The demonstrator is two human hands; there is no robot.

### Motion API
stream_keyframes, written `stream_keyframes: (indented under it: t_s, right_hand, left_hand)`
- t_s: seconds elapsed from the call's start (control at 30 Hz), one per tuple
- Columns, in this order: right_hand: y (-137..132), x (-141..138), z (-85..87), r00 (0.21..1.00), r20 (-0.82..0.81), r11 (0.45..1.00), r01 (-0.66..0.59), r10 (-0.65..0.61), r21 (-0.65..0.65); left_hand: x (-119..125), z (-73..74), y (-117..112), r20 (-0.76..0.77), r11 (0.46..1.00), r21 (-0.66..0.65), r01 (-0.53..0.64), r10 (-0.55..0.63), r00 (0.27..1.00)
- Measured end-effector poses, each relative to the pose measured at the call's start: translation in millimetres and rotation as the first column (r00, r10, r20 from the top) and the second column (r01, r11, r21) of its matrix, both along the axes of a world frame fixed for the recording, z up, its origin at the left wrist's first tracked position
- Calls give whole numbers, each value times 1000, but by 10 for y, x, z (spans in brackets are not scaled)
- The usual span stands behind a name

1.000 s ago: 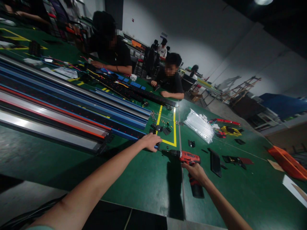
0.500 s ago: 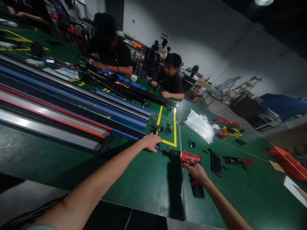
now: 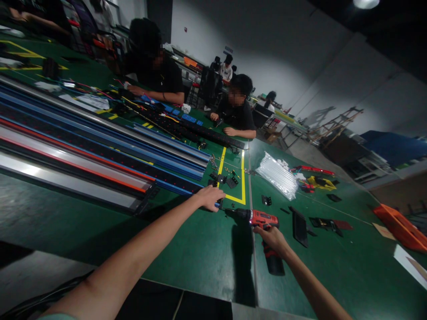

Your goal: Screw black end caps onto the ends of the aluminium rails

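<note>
The left arm stretches in from the lower left, nearly straight, with the left hand (image 3: 211, 198) palm down and its fingers curled over the near end of a long black-and-blue bar (image 3: 180, 186). That grip is closed on the bar, which runs from beneath the palm away to the left across the green table (image 3: 200, 253), a short blue stub showing just past the fingertips. The right forearm comes up from the lower right, slanting leftward, and the right hand (image 3: 271, 238) is wrapped around the handle of an orange-red power drill (image 3: 265, 218). The drill's body sits above that fist and its black battery base below, while the chuck points left, with the bit in line with the bar's end. The bit's tip lies just beside the left fingertips; it is too small and dark there to tell whether it touches the bar. Beyond the left hand, small black parts (image 3: 232, 181) lie by yellow tape (image 3: 243, 182) on the tabletop. A black bracket (image 3: 266, 200) rests just past the drill, a clear plastic pack (image 3: 277, 175) farther back, and a dark slab (image 3: 299, 226) to the right of the drill.
</note>
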State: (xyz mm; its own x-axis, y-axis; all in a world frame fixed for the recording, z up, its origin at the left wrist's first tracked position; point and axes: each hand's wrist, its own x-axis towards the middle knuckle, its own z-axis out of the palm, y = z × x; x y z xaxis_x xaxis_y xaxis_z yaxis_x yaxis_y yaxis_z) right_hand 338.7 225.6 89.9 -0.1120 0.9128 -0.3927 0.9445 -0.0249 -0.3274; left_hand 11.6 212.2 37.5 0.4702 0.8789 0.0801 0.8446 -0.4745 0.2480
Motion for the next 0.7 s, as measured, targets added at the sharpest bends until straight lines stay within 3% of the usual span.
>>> stream_keyframes:
  t_s: [0.7]
  right_hand:
    - [-18,-11,-23,1000,-21,1000,11,-11,-11]
  left_hand:
    - [3,11,-10,-3,1000,12,-1,1,1000]
